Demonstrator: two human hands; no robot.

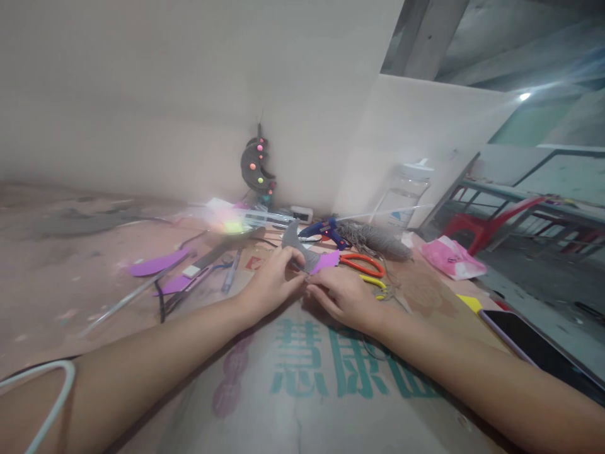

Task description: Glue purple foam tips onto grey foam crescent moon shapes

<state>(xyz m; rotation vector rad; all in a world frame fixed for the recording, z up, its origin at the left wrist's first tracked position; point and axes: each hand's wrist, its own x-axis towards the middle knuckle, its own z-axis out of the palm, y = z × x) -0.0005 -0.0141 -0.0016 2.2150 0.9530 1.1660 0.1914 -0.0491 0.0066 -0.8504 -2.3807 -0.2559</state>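
Observation:
My left hand (273, 281) and my right hand (341, 296) meet at the middle of the table over a printed cardboard sheet (302, 378). Together they pinch a grey crescent-shaped foam piece (295, 247) that curves up and away from my fingers. A purple foam piece (327, 261) lies right beside it, touching my right fingers. Fingers of both hands are closed on the grey piece's lower edge.
Orange-handled scissors (362, 263), yellow-handled snips (375, 285), a blue glue gun (326, 231) and a grey yarn bundle (375, 239) lie behind my hands. Purple cut-outs (155, 265) are at left. A phone (534, 345) lies at right. A decorated dark moon (258, 167) hangs on the wall.

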